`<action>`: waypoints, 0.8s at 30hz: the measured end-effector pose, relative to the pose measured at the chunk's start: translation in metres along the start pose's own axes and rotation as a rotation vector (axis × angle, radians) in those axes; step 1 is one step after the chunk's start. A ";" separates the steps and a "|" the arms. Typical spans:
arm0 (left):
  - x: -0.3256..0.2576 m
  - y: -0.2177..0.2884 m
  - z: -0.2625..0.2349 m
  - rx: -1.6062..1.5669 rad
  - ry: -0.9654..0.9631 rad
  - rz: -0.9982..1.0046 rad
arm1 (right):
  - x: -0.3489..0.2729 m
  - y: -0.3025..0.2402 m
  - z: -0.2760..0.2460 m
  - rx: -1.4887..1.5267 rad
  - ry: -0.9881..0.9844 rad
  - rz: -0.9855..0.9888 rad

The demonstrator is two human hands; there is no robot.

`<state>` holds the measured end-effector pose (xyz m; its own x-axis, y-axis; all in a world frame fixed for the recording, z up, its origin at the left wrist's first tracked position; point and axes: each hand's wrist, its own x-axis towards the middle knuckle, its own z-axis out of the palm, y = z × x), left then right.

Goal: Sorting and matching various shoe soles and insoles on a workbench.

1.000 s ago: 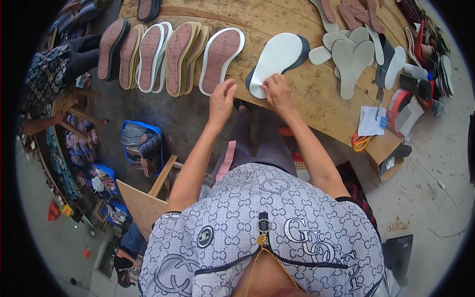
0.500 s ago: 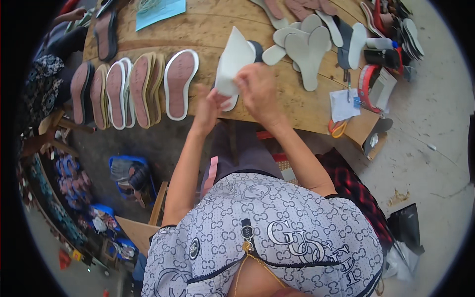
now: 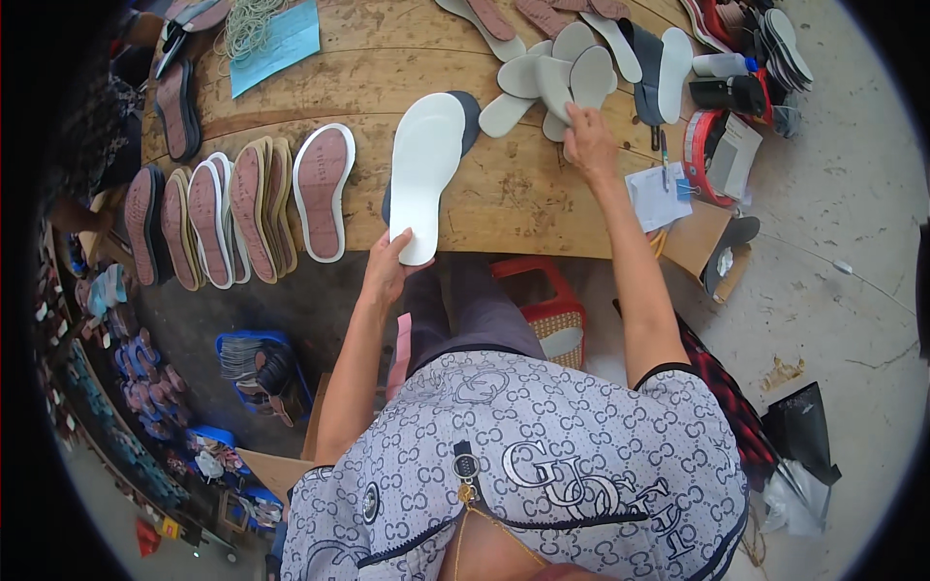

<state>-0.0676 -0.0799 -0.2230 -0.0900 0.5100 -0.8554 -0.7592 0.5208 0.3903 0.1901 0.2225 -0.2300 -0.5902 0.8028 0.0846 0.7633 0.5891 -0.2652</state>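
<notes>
My left hand [image 3: 387,267] pinches the narrow lower end of a white shoe sole [image 3: 426,160], thumb on top. That sole lies over a dark sole [image 3: 469,118], whose edge shows at its upper right and lower left. Farther right, my right hand [image 3: 591,145] has its fingers closed on a white insole [image 3: 592,77] at a loose pile of pale insoles [image 3: 521,76]. The fingertips cover its lower end, and I cannot tell whether a second piece is in the grip.
Pink-topped soles [image 3: 324,192] with white, tan or dark rims stand in a row on the wooden table [image 3: 339,87] at left. A blue sheet [image 3: 276,48] with string lies at the back. A red tape roll [image 3: 699,155], black cup [image 3: 727,94] and cardboard box [image 3: 699,242] are at right.
My right hand has left the white sole and moved right to the pile, gripping an insole there. The white sole, tilted up before, now lies flatter over the dark one, held by my left hand.
</notes>
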 end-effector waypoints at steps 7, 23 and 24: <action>-0.023 -0.013 -0.015 -0.175 0.010 -0.063 | -0.008 -0.106 -0.056 0.955 0.022 0.333; -0.053 -0.025 -0.025 -0.493 -0.176 0.037 | -0.063 -0.235 0.041 1.672 -0.600 0.671; -0.054 -0.025 -0.025 -0.496 -0.187 0.043 | -0.063 -0.238 0.038 1.669 -0.597 0.674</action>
<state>-0.0600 -0.1378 -0.1956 -0.0455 0.6610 -0.7490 -0.9750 0.1339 0.1773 0.0361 0.0280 -0.2088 -0.6236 0.4812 -0.6161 0.0901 -0.7387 -0.6680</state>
